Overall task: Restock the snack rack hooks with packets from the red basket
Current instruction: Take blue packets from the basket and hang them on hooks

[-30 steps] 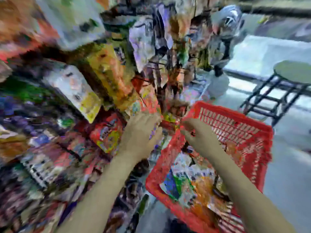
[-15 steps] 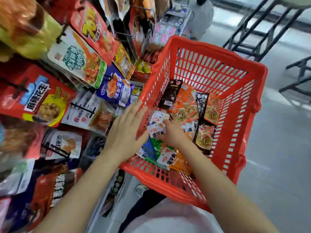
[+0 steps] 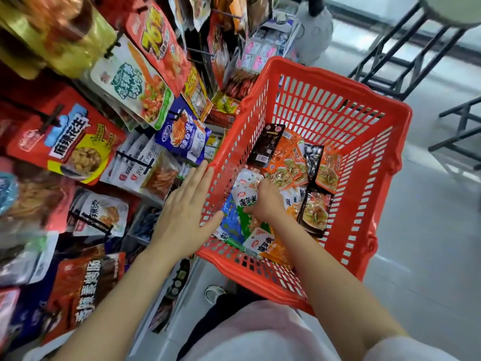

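The red basket [image 3: 385,142] stands right of the snack rack [image 3: 109,142] and holds several small packets in orange, black, white, blue and green. My right hand [image 3: 265,201] is down inside the basket, its fingers curled onto a white packet [image 3: 243,198] that lies on the pile. My left hand [image 3: 186,212] lies flat with straight fingers against the basket's left wall, just outside the rim. The rack's hooks carry many hanging packets, among them a red peanut packet [image 3: 67,144] and a blue packet [image 3: 182,134].
Black metal stool frames [image 3: 406,63] stand on the grey floor behind and right of the basket. A white round appliance [image 3: 315,29] sits beyond the rack. Lower shelves of packets fill the left side down to my knees.
One second ago both hands were up at the rack's hooks. The view then dropped to the basket, where my right hand went in among the packets and my left settled on the basket's side.
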